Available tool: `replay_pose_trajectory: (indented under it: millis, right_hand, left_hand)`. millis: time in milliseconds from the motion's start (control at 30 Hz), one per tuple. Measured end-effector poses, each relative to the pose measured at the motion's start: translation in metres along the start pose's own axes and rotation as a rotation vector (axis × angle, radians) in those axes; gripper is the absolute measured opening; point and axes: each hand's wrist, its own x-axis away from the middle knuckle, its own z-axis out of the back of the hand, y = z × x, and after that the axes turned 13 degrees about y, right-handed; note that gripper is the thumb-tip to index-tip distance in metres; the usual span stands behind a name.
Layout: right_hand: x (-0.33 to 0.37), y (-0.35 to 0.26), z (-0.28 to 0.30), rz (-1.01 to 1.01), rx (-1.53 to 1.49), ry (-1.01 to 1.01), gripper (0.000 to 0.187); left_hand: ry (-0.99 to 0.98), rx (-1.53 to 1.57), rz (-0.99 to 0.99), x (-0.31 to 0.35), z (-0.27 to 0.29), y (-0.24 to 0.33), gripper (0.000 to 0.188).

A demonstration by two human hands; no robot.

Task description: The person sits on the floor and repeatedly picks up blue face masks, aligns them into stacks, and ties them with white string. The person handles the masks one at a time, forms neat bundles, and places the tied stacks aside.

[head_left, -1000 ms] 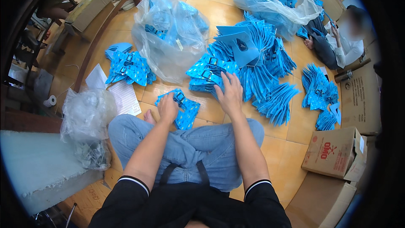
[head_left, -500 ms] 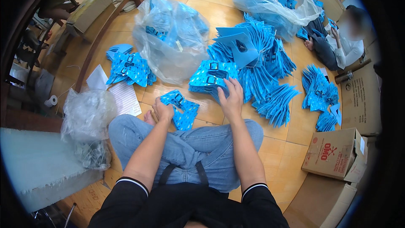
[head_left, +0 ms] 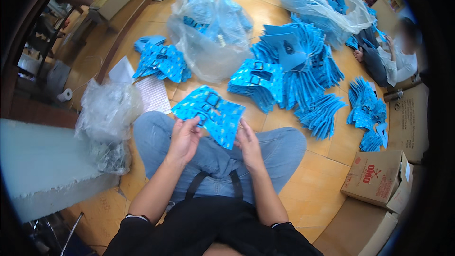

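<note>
Since it's likely steadied from both sides, the blue patterned piece (head_left: 222,119) sits before the lap (head_left: 279,148): left hand (head_left: 186,140) pinches its near-left edge; right hand (head_left: 248,146), half curled, meets its right edge, grip unclear. Matching stack (head_left: 259,96) lies beyond, probably for easy reach.

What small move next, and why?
Probably firm the right hand's hold on the blue piece: the left hand pinches its near left edge, it is up over the jeans, and the right fingertips are at its right edge, their grip unclear.
</note>
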Motion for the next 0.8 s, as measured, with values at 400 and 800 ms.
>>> replay_pose_trajectory:
  millis: [400, 800]
  right_hand:
    - [0.018, -0.095, 0.017, 0.471, 0.205, -0.024, 0.019]
    - [0.02, -0.093, 0.015, 0.626, 0.237, 0.065, 0.016]
  left_hand:
    - [-0.243, -0.524, -0.697, 0.027, -0.025, 0.044, 0.042]
    - [-0.315, -0.565, -0.885, 0.037, -0.031, 0.047, 0.019]
